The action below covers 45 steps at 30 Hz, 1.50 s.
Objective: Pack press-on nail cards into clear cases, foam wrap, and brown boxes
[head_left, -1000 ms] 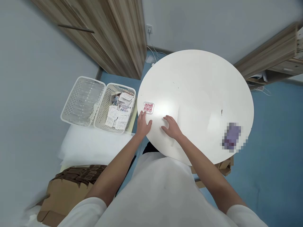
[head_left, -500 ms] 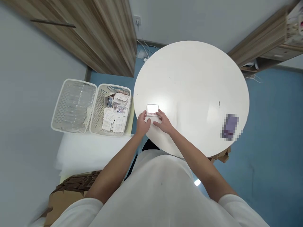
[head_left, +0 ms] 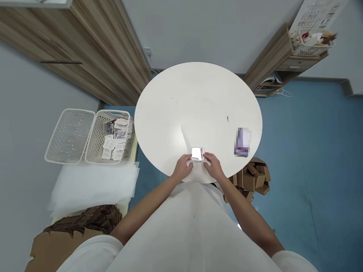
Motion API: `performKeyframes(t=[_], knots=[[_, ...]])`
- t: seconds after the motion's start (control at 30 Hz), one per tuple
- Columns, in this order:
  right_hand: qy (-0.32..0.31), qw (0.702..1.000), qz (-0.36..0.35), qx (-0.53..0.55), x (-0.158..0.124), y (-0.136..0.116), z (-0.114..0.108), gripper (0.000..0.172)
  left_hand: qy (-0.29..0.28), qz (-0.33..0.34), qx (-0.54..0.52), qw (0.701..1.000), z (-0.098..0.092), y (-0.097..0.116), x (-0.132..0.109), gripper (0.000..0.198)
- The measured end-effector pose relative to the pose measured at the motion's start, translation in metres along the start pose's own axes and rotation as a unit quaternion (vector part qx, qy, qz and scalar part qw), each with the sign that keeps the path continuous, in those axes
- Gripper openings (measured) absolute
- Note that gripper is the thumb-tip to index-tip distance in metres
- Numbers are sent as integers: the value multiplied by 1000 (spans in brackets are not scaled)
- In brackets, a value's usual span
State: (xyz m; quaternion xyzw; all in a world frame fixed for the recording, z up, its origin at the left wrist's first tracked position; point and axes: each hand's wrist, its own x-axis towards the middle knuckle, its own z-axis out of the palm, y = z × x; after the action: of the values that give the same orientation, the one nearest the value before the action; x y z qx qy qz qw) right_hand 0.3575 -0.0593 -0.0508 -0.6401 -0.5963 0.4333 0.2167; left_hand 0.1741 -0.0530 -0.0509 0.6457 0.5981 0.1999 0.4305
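A small clear plastic box (head_left: 197, 154) with glare across its lid and some red showing inside is near the front edge of the round white table (head_left: 198, 83). My left hand (head_left: 183, 167) grips its left side, with fingertips on the edge and the thumb near the front corner. From the right, my right hand (head_left: 213, 166) pinches the opposite side in the same way. What exactly lies inside the box is too small and bright to make out.
Left of the table stand a white basket (head_left: 88, 145) of printed packets and another basket (head_left: 51, 145) of clear plastic boxes. White sheets (head_left: 93, 185) lie in front of them, near brown cardboard (head_left: 59, 245). A blurred purple item (head_left: 242, 142) rests on the table's right. Cardboard boxes (head_left: 251, 179) sit below.
Both hands and the plastic box have moved right along the table's front edge, nearer my body. The view has turned too, bringing more of the right-hand shelf and the cardboard boxes into sight.
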Motion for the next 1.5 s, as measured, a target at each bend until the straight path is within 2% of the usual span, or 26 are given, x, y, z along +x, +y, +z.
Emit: performKeyframes(t=[0.2, 0.33, 0.43, 0.6, 0.77, 0.93, 1.03, 1.17, 1.33, 1.5], knots=[[-16, 999, -51, -10, -7, 15, -16, 41, 26, -19, 162, 986, 26, 25, -17, 37], [3, 997, -71, -22, -4, 25, -35, 38, 8, -12, 169, 986, 47, 38, -19, 38], [8, 998, -54, -38, -1, 37, -44, 37, -8, -2, 156, 988, 64, 41, -15, 39], [3, 995, -36, -90, -2, 50, -42, 41, -42, 32, 180, 982, 75, 34, -7, 43], [-3, 991, -27, -129, -7, 45, -28, 52, -54, 74, 224, 970, 64, 22, -10, 52], [-24, 992, -33, -123, -13, 30, 0, 56, -56, 80, 259, 961, 34, 4, -15, 50], [-32, 993, -42, -109, -14, 18, 21, 52, -63, 86, 270, 957, 12, -9, -19, 45], [-16, 995, -13, -98, -14, 7, 41, 41, -72, 103, 282, 951, -7, -23, -21, 43], [-9, 987, -5, -158, -17, 2, 45, 44, -71, 135, 292, 944, -13, -30, -19, 49], [-3, 960, -91, -266, -15, 1, 38, 60, -90, 195, 306, 927, -16, -30, -13, 54]])
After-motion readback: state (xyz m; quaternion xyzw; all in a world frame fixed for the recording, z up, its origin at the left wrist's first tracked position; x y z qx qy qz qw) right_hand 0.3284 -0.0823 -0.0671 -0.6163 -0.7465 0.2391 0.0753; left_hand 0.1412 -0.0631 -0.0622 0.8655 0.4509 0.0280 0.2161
